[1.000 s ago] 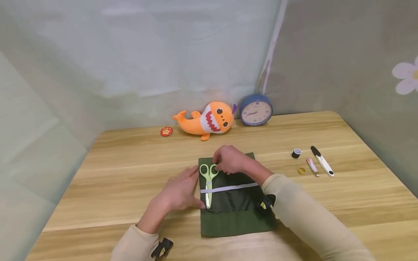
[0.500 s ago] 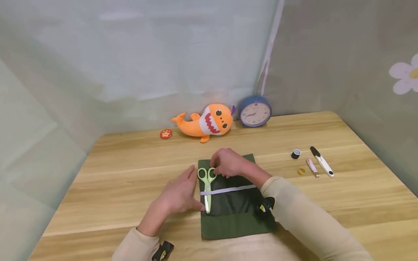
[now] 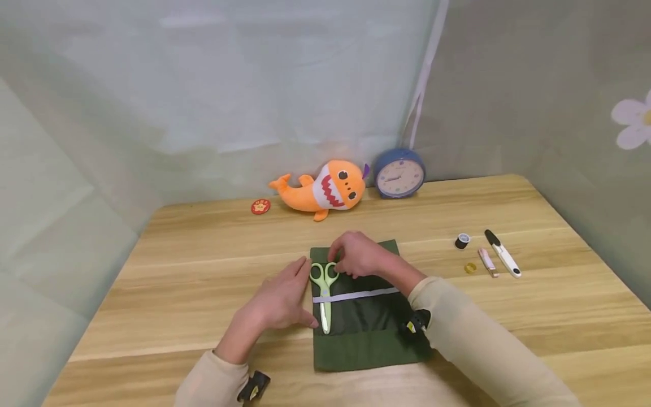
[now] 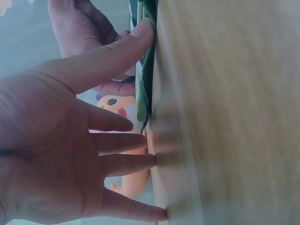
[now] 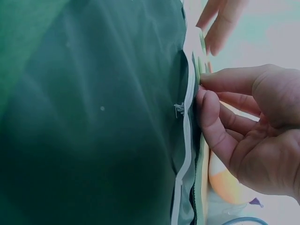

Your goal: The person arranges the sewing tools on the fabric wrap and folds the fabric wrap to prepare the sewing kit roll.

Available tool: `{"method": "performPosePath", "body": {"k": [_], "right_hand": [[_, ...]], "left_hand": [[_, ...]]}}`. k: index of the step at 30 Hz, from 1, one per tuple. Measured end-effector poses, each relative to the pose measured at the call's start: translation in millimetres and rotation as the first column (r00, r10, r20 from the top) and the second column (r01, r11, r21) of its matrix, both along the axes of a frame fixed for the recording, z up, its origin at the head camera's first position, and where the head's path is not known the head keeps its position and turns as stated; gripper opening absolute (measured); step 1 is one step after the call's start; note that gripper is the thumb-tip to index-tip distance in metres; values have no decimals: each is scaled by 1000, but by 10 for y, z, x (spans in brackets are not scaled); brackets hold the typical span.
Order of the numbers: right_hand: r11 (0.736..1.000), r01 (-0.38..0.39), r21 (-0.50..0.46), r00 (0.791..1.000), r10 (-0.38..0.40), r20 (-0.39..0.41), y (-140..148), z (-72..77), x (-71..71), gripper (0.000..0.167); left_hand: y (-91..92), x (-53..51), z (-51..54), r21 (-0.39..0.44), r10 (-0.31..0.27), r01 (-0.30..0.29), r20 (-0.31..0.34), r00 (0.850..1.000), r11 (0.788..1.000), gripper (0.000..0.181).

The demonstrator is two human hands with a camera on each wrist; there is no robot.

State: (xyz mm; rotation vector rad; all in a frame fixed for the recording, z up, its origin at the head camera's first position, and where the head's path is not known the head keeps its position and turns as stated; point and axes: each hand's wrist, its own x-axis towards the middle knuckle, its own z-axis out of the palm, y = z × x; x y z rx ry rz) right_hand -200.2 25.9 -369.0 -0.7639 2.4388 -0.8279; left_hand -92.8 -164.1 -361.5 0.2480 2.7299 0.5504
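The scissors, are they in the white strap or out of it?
In: the white strap crosses over the scissors, with the handles showing above it and the blades below.

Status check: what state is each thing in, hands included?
Green scissors: closed, under strap
Pale strap: across scissors
Green cloth: laid flat
Left hand: fingers spread, straight
Right hand: pinching scissors handle
Black spool: upright
White tool: lying flat
Pink tool: lying flat
Red badge: lying flat
Clock: upright

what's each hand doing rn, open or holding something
Left hand: open, at the edge of the cloth.
Right hand: closed, pinching the scissors by a handle.
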Motion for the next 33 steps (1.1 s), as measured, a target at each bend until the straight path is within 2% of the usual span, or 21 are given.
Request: {"method": "performPosePath", "body": {"k": [8,15,18,25,29,33], "right_hand": [[1000,12,-9,1000,-12,10,127,-37,35,13],[999,35,-9,999,-35,7,185,-61,42,14],[999,33,-6,999,-33,6,148,-56,40,13],[999,-25,-21,1000,25,-6,14,-41,24,14],[999,12,-42,1000,-12,-12,105,1,24,18],[989,90,-115,995,-93,-20,367,69,-10,23]], "left_hand": [[79,-37,-50,11,-35,35,-5,999,999,124],[120,-67,-35,12,-58,58,1,998,998,122],[85,-62,-37,16,-66,66,-5,998,998,122],[-48,-16,-41,6,-72,72,-24,997,997,121],[-52,-35,-26,16,-89,89,-16,996,996,120],[-55,-66,-2,27,-85,86,-30,996,996,115]]}}
